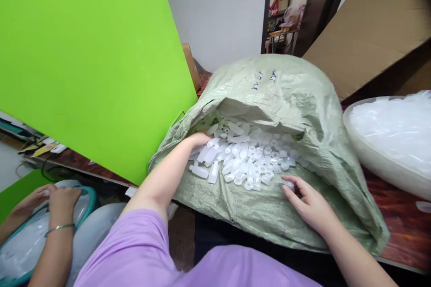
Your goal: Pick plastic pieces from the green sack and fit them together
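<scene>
A big pale green woven sack lies on the table with its mouth facing me. Many small translucent white plastic bottles and short hollow plastic pieces are heaped in its opening. My left hand reaches into the left side of the heap, its fingers buried among the pieces, so their grip is hidden. Over the sack's front flap, right of the heap, my right hand is closed, with a small translucent plastic piece between thumb and fingers.
A tall bright green panel stands at the left. Full of white plastic pieces, a large pale basin sits at right, below a cardboard box. At lower left, another person's hands work above a teal-rimmed basin.
</scene>
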Tool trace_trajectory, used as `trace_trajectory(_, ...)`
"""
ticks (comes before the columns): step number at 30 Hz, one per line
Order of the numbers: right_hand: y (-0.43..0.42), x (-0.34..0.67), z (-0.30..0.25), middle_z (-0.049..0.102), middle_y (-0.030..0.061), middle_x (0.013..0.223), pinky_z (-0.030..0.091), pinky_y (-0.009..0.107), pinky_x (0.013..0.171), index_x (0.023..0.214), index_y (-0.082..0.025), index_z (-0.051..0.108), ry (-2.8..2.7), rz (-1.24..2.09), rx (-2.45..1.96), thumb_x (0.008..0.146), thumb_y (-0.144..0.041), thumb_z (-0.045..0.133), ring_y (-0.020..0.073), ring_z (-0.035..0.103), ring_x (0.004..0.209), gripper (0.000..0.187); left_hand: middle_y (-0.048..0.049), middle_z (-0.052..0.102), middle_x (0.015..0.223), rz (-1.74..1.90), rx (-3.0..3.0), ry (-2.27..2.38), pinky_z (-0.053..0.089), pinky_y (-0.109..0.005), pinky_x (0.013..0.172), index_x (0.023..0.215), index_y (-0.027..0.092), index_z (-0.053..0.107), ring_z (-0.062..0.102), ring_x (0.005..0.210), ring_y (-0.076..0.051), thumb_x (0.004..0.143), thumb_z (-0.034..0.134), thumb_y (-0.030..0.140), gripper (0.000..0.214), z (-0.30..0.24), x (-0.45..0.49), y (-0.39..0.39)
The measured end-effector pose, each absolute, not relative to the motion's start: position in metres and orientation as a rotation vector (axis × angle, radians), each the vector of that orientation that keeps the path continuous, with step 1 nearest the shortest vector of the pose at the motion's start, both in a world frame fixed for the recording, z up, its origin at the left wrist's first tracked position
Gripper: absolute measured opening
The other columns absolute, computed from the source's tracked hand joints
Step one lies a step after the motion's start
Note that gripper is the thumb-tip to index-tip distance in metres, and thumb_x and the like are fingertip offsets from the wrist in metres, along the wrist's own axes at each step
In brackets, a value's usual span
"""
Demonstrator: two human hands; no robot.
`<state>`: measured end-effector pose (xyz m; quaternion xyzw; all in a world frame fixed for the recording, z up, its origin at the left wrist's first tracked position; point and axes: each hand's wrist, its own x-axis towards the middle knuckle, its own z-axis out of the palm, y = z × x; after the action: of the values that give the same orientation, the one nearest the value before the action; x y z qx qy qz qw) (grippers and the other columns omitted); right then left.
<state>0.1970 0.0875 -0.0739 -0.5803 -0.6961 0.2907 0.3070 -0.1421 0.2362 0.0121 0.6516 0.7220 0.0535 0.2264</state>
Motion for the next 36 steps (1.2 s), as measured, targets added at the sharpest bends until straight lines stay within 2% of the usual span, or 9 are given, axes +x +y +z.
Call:
trace_trajectory(4,0.087,0.201,-0.080,0.064,0.0050,0.090,0.049,0.025,0.060,0.112,-0.019,0.053,-1.782,0.794,-1.559,0.083,-0.048,0.045,0.0161,0.060,0.073,0.041,-0.0097,0.063,0.114,0.122,1.788,1.915,0.045,-0.028,0.084,0.113,0.014,0.060,0.060,0.099,-0.025,0.071,0.054,0.050,0.056,0.018,-0.153,0.215)
trace_trajectory(8,0.087,0.202,-0.082,0.064,0.0053,0.094,0.050,0.026,0.065,0.117,-0.020,0.051,-1.745,0.790,-1.579,0.082,-0.050,0.046,0.0175,0.061,0.081,0.046,-0.0052,0.041,0.139,0.181,1.815,1.878,0.030,-0.026,0.102,0.133,0.019,0.043,0.042,0.124,-0.021,0.077,0.051,0.047,0.063,0.022,-0.160,0.194)
trace_trajectory(13,0.081,0.205,-0.074,0.065,0.0064,0.097,0.051,0.026,0.055,0.114,-0.023,0.054,-1.786,0.728,-1.661,0.080,-0.054,0.048,0.0190,0.063,0.076,0.046,-0.0025,0.032,0.145,0.385,1.852,1.868,0.024,-0.028,0.107,0.141,0.023,0.027,0.033,0.131,-0.019,0.084,0.044,0.039,0.062,0.027,-0.165,0.154)
trace_trajectory(17,0.071,0.210,-0.070,0.066,0.0069,0.104,0.052,0.027,0.054,0.111,-0.025,0.056,-1.840,0.693,-1.586,0.078,-0.054,0.052,0.0207,0.064,0.078,0.044,-0.0091,0.044,0.135,0.495,2.071,1.916,0.032,-0.032,0.104,0.134,0.016,0.039,0.042,0.123,-0.021,0.084,0.041,0.028,0.051,0.033,-0.169,0.103)
trace_trajectory(20,0.065,0.210,-0.070,0.066,0.0069,0.105,0.053,0.027,0.057,0.114,-0.025,0.056,-1.863,0.708,-1.539,0.079,-0.052,0.052,0.0208,0.063,0.081,0.044,-0.0079,0.053,0.121,0.197,2.300,1.735,0.038,-0.032,0.098,0.116,0.019,0.056,0.050,0.112,-0.021,0.078,0.044,0.017,0.040,0.028,-0.168,0.071)
trace_trajectory(28,0.062,0.192,-0.065,0.058,0.0064,0.099,0.051,0.031,0.074,0.104,-0.026,0.062,-1.958,0.690,-1.373,0.081,-0.047,0.053,0.0160,0.060,0.076,0.033,-0.0115,0.059,0.102,-0.257,2.419,2.000,0.044,-0.040,0.084,0.103,0.015,0.058,0.056,0.093,-0.025,0.080,0.041,0.011,0.029,-0.009,-0.148,0.064)
trace_trajectory(32,0.054,0.188,-0.057,0.060,0.0064,0.100,0.051,0.031,0.078,0.105,-0.025,0.060,-2.011,0.801,-1.272,0.083,-0.038,0.055,0.0174,0.059,0.085,0.026,-0.0092,0.059,0.102,0.307,2.076,2.008,0.045,-0.038,0.084,0.105,0.018,0.054,0.057,0.093,-0.023,0.079,0.048,0.018,0.027,0.002,-0.133,0.055)
trace_trajectory(34,0.050,0.184,-0.050,0.060,0.0060,0.100,0.053,0.029,0.075,0.106,-0.025,0.059,-1.988,0.851,-1.199,0.083,-0.032,0.056,0.0169,0.059,0.087,0.024,-0.0069,0.058,0.107,0.780,1.747,1.773,0.046,-0.033,0.084,0.116,0.021,0.047,0.057,0.095,-0.020,0.080,0.054,0.025,0.037,0.008,-0.113,0.048)
trace_trajectory(36,0.048,0.179,-0.041,0.060,0.0057,0.100,0.053,0.027,0.073,0.107,-0.026,0.059,-1.929,0.872,-1.112,0.083,-0.027,0.056,0.0157,0.059,0.089,0.024,-0.0041,0.060,0.100,0.988,1.403,1.424,0.048,-0.029,0.081,0.117,0.023,0.047,0.059,0.090,-0.017,0.077,0.060,0.029,0.042,0.009,-0.086,0.045)
